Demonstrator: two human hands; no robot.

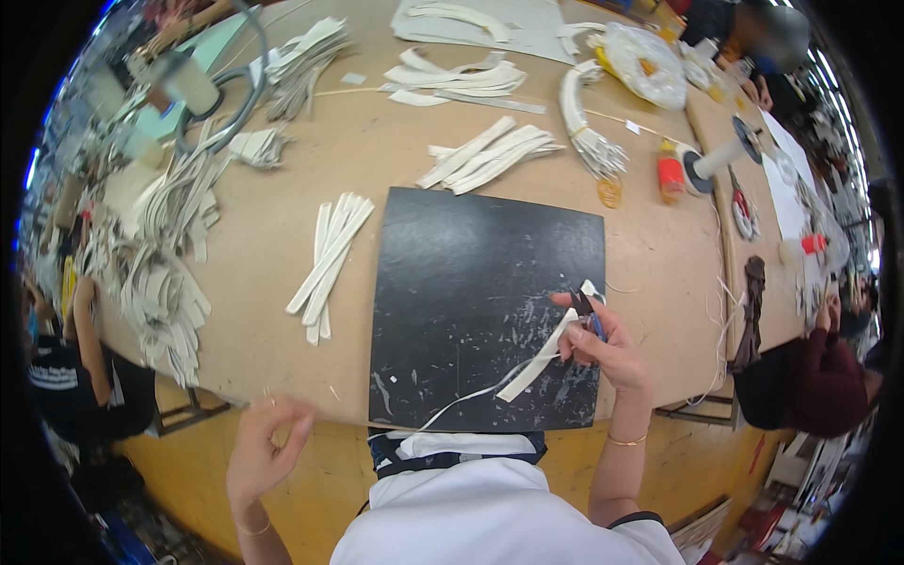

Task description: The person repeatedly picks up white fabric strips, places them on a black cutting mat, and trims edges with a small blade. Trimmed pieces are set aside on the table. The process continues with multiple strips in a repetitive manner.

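Note:
My right hand (607, 347) is closed around small dark-bladed snips (586, 309) with blue handles. Under its fingers a white padded strip (532, 369) lies slantwise on the black mat (485, 254); whether the fingers also grip it, I cannot tell. A thin white cord (461, 403) trails from beside that hand to the mat's near edge. My left hand (264, 447) hovers off the table's front edge, left of the mat. Its fingers are curved, with a gap between thumb and forefinger, and I see nothing held there.
Several white strips (331, 254) lie left of the mat, and another pile (490, 155) touches its far edge. A large heap of pale strips (165, 273) covers the table's left side. Right are a red bottle (670, 174), a spool (720, 162) and scissors (743, 209). People sit around.

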